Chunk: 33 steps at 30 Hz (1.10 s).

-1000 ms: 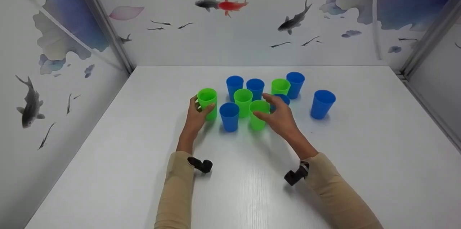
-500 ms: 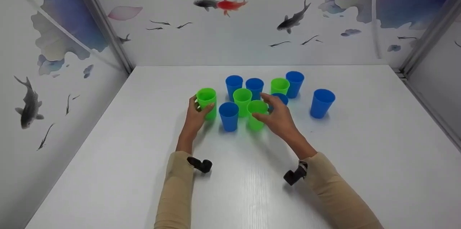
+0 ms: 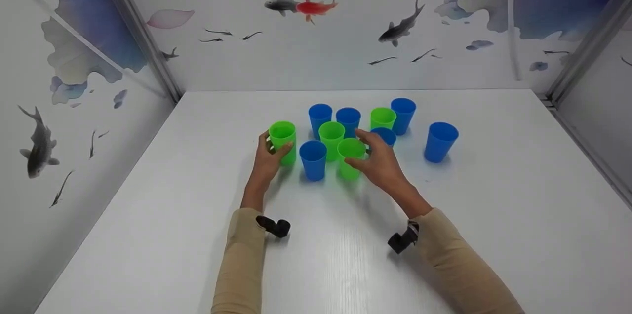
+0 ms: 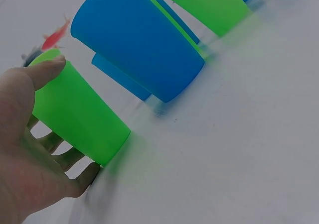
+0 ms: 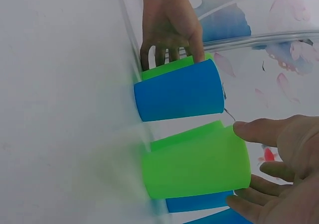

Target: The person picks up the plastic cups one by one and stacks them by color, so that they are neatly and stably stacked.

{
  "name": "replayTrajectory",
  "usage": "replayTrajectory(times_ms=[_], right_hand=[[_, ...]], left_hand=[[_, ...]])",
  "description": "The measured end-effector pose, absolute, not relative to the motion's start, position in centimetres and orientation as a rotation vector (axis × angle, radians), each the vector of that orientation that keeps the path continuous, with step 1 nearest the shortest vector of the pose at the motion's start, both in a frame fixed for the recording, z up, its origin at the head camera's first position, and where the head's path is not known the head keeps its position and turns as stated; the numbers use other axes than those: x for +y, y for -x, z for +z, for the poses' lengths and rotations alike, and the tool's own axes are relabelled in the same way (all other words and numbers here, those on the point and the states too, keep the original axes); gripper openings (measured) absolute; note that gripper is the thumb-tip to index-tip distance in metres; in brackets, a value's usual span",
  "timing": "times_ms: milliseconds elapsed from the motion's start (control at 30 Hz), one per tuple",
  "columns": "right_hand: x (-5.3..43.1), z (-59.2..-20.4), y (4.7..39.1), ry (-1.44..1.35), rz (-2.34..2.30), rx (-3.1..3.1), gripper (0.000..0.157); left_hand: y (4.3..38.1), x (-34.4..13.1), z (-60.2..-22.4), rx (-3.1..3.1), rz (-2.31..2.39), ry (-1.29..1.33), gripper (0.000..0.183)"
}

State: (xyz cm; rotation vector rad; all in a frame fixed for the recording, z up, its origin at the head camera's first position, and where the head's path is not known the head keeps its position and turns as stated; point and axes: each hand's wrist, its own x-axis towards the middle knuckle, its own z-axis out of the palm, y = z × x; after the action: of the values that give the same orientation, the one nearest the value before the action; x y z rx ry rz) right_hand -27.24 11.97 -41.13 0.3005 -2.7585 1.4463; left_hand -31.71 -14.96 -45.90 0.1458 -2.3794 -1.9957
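fingers (image 4: pixel 70 158) curled round two green cups (image 4: pixel 82 117) (image 5: pixel 194 164); left little fingertip (image 4: pixel 92 171) low, unseen in head view

The tapered blue plastic cups (image 3: pixel 313 162) and tapered bright-green plastic cups (image 3: pixel 331 142) on the flat white desk (image 3: pixel 326 255) look smooth-walled, with a soft, nearly matt sheen. The desk itself is smooth and faintly glossy, with fine wood-like streaks, while the beige cloth sleeves (image 3: pixel 240 264) above it look matt. Behind the desk, the white printed wall panel (image 3: pixel 306 62) looks smooth, and at the desk's far left corner a grey metal-looking strip (image 3: pixel 138 30) shows a dull shine.
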Motion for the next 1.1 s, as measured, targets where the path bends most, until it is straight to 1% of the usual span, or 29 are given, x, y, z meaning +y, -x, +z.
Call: replayTrajectory(times_ms=[600, 800, 1100], right_hand=[[11.6, -41.3, 27.6, -0.237, 1.487, -2.774, 0.074], [12.0, -40.4, 27.6, -0.171, 1.53, -2.731, 0.076], [10.9, -38.1, 27.6, -0.187, 1.568, -2.71, 0.08]], left_hand=[[31.8, -15.0, -45.9, -2.383, -1.995, -0.152, 0.082], [31.9, -14.5, -46.1, -2.396, -2.003, -0.149, 0.083], [31.6, -15.0, -45.8, -2.401, -1.996, -0.191, 0.083]])
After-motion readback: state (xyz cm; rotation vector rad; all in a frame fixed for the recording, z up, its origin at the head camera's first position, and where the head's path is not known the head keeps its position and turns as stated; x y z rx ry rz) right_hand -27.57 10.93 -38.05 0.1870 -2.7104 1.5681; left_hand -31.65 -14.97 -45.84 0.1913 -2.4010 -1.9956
